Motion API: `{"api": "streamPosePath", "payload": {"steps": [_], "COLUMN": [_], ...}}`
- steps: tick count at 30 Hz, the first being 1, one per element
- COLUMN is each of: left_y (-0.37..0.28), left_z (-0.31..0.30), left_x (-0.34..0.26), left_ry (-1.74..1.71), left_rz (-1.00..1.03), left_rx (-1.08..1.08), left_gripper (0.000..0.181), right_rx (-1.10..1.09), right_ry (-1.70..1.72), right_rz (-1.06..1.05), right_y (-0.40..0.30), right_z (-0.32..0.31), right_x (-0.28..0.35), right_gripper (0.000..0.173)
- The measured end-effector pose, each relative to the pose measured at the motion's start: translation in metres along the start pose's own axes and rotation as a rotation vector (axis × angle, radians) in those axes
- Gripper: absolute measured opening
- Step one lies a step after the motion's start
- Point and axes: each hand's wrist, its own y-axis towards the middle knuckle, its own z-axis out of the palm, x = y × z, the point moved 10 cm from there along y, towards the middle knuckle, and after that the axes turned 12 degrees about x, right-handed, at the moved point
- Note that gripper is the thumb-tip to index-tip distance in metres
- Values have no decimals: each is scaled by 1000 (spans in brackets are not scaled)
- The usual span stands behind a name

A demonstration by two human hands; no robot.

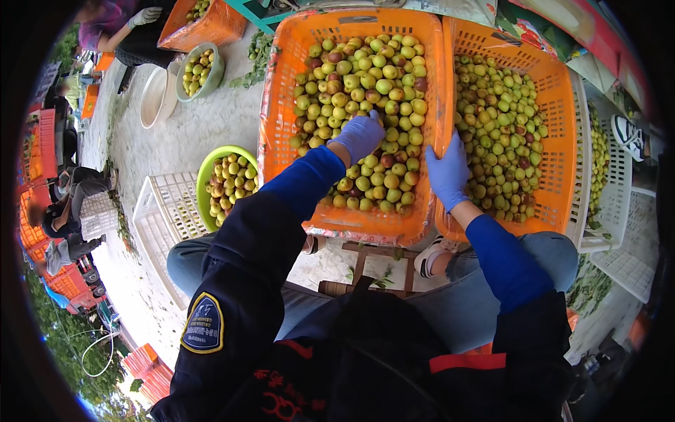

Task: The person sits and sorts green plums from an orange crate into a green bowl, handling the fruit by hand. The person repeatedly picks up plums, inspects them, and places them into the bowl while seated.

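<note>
My left hand [358,136], in a purple glove, reaches into an orange plastic crate [278,147] of green and reddish jujube-like fruits [369,79]. Its fingertips touch the fruits, and whether one is held is hidden. In a matching glove, my right hand [449,171] rests at the rim between this crate and a second orange crate [559,158] on the right, also holding such fruits. Its thumb and fingers are apart, with nothing seen between them. A lime-green basin [202,184] with more fruits stands left of the first crate.
At the left are a white plastic crate [158,211], a pale green bowl [217,74] of fruits and a white basin [158,97]. White crates [622,195] stand at the right. A person's gloved hand [144,17] is at the upper left; other people sit farther off.
</note>
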Motion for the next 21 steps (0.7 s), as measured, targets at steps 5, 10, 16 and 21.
{"api": "streamPosePath", "payload": {"steps": [5, 10, 16, 21], "left_y": [-30, -120, -173, -230], "left_z": [1, -11, 9, 37], "left_x": [21, 7, 24, 92], "left_ry": [-1097, -2548, -2599, -2459], "left_rz": [272, 639, 703, 481], "left_rx": [-58, -49, -221, -409], "left_gripper": [53, 58, 61, 61], "right_rx": [-28, -16, 56, 88], "right_ry": [14, -13, 10, 52], "right_rz": [-31, -13, 27, 26], "right_y": [0, 1, 4, 6], "right_z": [-1, 0, 4, 14], "right_x": [0, 0, -6, -11], "right_gripper": [67, 67, 70, 70]}}
